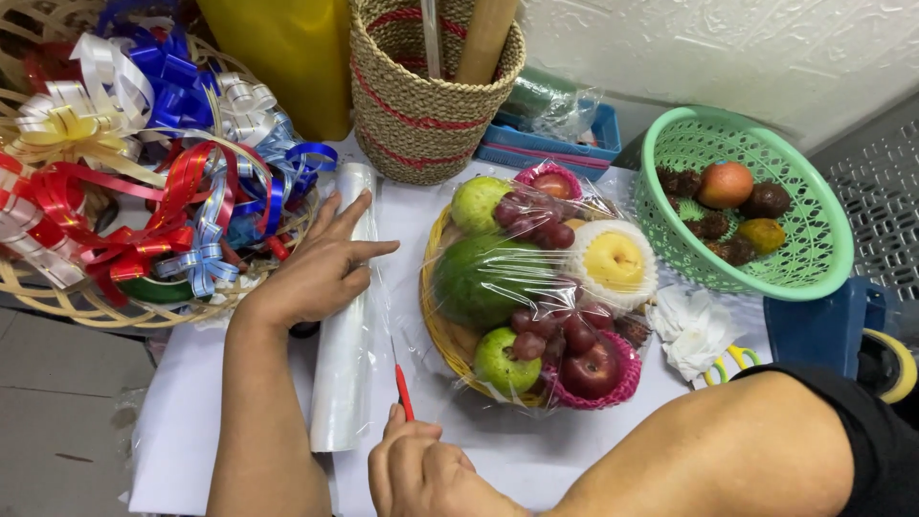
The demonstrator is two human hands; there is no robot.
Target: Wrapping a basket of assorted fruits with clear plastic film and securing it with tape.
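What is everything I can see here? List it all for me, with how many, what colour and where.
fruit basket: one, yellow wicker, centre, filled with green, red and yellow fruit under clear wrap
wrap roll: one, clear, lying left of the basket
cutter: one, red, beside the roll
white sheet: one, covering the table
ribbon bows: many, red, blue, gold and silver, in a wicker tray at left
woven pot: one, tan with red bands, at top
green basket: one, right, holding a few fruits
tissue: one, white, crumpled, right of the fruit basket
left hand: pressing on the roll
right hand: gripping the cutter
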